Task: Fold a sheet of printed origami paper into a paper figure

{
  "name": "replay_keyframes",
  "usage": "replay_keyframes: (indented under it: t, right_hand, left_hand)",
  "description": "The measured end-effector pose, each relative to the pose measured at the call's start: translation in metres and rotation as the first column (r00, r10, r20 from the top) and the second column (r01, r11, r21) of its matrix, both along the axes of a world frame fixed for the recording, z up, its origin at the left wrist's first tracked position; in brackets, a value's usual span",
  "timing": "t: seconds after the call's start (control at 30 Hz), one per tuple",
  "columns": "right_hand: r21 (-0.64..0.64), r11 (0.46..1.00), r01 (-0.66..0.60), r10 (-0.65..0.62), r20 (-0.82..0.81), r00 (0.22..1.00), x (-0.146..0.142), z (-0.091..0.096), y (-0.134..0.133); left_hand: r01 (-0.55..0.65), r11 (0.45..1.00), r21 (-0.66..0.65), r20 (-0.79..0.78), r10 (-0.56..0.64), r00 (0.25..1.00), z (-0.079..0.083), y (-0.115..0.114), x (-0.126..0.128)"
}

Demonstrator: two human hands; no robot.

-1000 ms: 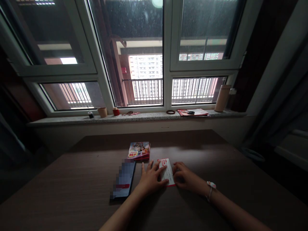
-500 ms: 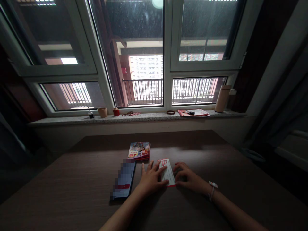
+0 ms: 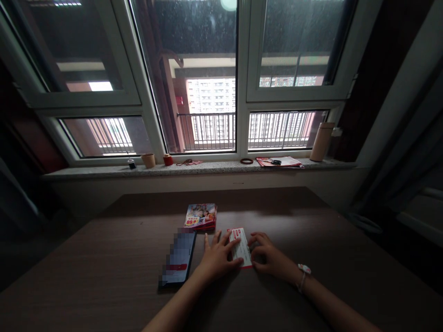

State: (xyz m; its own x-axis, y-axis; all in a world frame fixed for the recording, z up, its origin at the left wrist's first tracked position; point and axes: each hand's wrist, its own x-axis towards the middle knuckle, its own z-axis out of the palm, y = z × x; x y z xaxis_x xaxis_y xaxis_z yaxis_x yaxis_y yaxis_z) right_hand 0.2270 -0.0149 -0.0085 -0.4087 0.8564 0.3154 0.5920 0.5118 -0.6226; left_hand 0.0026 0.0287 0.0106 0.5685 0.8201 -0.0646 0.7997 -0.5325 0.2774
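Observation:
A small white and red paper slip (image 3: 242, 249) lies flat on the dark wooden table (image 3: 311, 240). My left hand (image 3: 216, 258) rests on the slip's left side, fingers spread and pressed flat. My right hand (image 3: 268, 256) sits at the slip's right edge with fingers curled, fingertips touching the paper. A bracelet is on my right wrist. A phone (image 3: 178, 263) lies just left of my left hand. A stack of colourful leaflets (image 3: 200, 216) lies beyond the hands.
The stone windowsill (image 3: 207, 169) carries a small cup (image 3: 148, 160), a red pot (image 3: 168, 160), a ring (image 3: 246, 161), papers with scissors (image 3: 278, 161) and a tall beige flask (image 3: 320, 141). Dark curtains hang on the right.
Both hands stay on the slip; my right wrist shifts slightly. The view has barely moved.

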Motion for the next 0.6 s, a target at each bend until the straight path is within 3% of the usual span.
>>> replay_keyframes:
  t: [0.33, 0.6]
  right_hand:
    - [0.046, 0.996, 0.072, -0.074, 0.033, 0.997, -0.002, 0.002, 0.016]
    - [0.055, 0.997, 0.061, -0.063, 0.036, 0.997, 0.001, 0.0, 0.029]
  left_hand:
    - [-0.003, 1.0, 0.022, 0.001, 0.003, 1.0, -0.004, 0.002, -0.001]
    - [-0.018, 1.0, 0.013, -0.006, 0.018, 1.0, -0.004, 0.002, -0.001]
